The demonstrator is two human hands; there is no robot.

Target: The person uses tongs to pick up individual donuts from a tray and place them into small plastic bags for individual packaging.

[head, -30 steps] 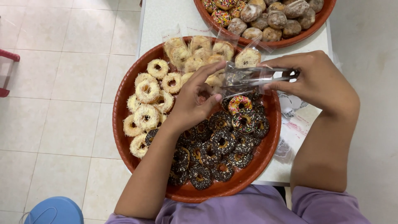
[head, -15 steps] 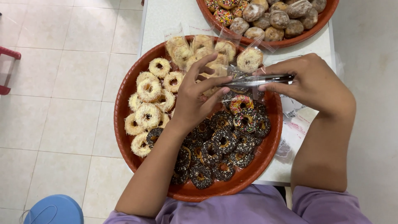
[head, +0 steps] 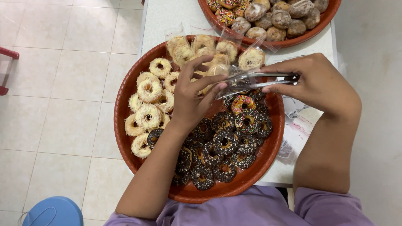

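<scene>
- While the right hand pinches a pair of metal tongs shut by the handles, their tips reach toward the left hand over the far half of the round brown tray, probably so bare skin stays off the icing.
- Over the middle of that tray, the left hand has its fingertips closed on the mouth of a clear plastic bag, apparently to hold it open or steady at the tong tips; whether a doughnut sits inside is hard to tell through the glare.
- On the tray, pale crumb-coated doughnuts fill the left side, chocolate sprinkled doughnuts the near right, and one pink doughnut with coloured sprinkles lies just under the tongs.
- Along the tray's far edge, already bagged doughnuts are grouped apart from the loose ones.
- Beyond the tray stands a second tray of glazed and sprinkled doughnuts.
</scene>
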